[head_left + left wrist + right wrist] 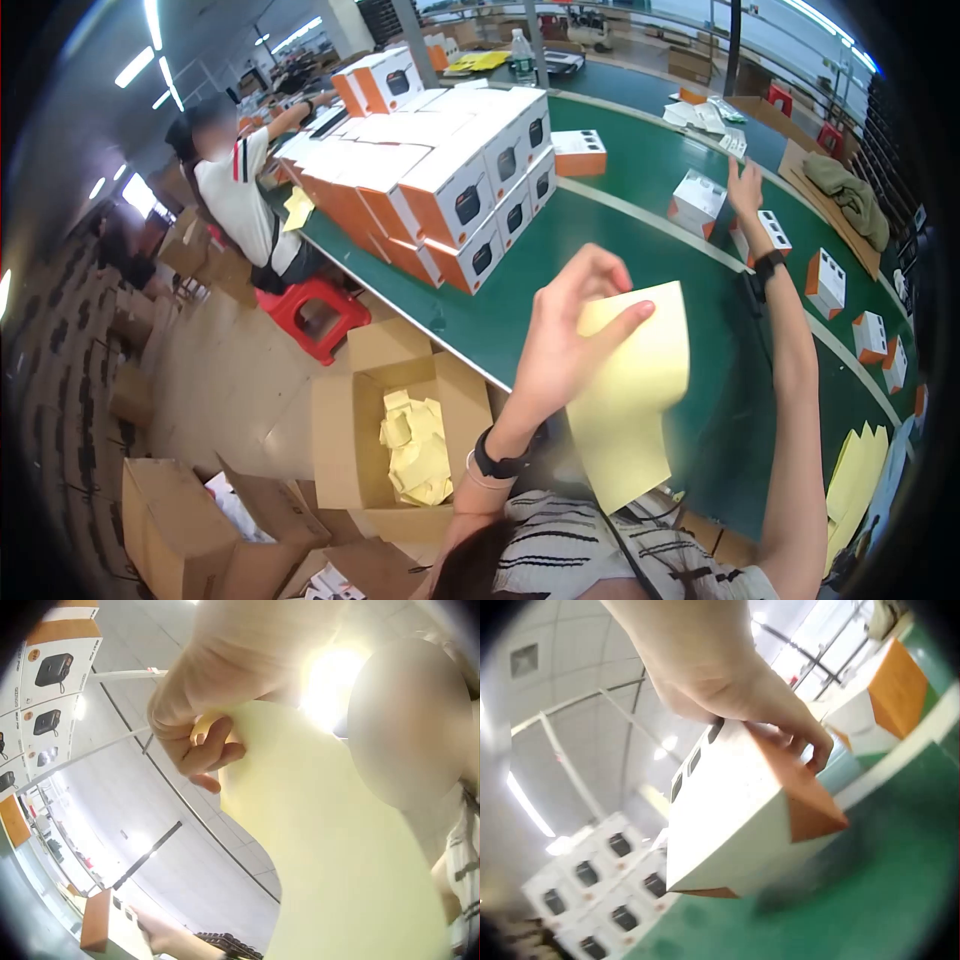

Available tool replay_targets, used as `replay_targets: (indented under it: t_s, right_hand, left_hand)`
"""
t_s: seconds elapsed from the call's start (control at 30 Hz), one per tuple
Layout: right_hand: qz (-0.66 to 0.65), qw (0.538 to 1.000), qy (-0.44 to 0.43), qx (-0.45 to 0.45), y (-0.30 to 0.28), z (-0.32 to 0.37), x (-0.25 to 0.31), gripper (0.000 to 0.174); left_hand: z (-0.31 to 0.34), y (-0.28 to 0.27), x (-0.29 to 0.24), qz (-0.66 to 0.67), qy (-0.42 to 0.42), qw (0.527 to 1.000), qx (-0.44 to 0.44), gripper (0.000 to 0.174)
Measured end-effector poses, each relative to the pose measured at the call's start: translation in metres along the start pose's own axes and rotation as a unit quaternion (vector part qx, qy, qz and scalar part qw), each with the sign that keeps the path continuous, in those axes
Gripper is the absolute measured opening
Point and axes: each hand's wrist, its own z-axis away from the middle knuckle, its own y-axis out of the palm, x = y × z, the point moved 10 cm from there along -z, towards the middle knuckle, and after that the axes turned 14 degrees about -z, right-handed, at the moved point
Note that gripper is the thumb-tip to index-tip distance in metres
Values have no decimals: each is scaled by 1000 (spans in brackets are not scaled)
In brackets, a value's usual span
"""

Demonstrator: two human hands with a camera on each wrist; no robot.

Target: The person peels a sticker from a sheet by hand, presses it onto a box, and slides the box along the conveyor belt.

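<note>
My left hand (565, 335) holds a yellow sheet (640, 400) between thumb and fingers above the green table; in the left wrist view the sheet (330, 825) hangs down from the curled fingers of the hand (217, 682). My right hand (745, 195) reaches across the table with fingers apart, beside a white and orange box (698, 203); another box (775, 232) is partly behind its wrist. In the right wrist view the hand (735, 682) lies over a box (727, 810), its fingertips beyond the orange edge; whether they touch it is unclear.
White and orange boxes (460, 180) are stacked at the table's left. Several single boxes (826, 283) stand at the right. Below left, an open carton (335, 440) holds yellow papers (415, 450). A person (235, 185) sits beyond, near a red stool (320, 315).
</note>
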Motion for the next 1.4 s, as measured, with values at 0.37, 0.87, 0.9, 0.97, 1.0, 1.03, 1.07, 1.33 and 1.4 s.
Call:
replay_targets:
  t_s: [0.37,0.87,0.9,0.97,1.0,1.03,1.07,1.33,1.4]
  right_hand:
    - [-538,768,8,346,-247,345,201,14]
    - [-584,794,4,167,-308,377,175,19]
    - [-566,807,-8,170,-308,378,175,17]
    - [-547,818,-20,175,-306,377,178,16]
    - [-538,825,-33,170,-307,377,183,16]
    - [-529,831,-45,166,-308,377,187,16]
    - [-529,831,-44,167,-307,377,188,16]
    - [-484,860,-68,148,-311,375,188,15]
    - [-476,865,-63,147,-312,375,189,16]
  left_hand:
    - [11,46,-60,-159,198,966,-49,38]
    - [66,80,-102,-253,319,903,-140,25]
    - [65,79,-101,-243,309,908,-144,24]
    - [63,77,-98,-233,299,913,-150,24]
    - [62,77,-96,-223,296,917,-147,23]
    - [61,77,-94,-212,293,921,-143,23]
    - [60,77,-93,-213,292,921,-143,23]
    - [44,81,-73,-122,240,961,-61,24]
    - [43,81,-71,-115,235,963,-61,23]
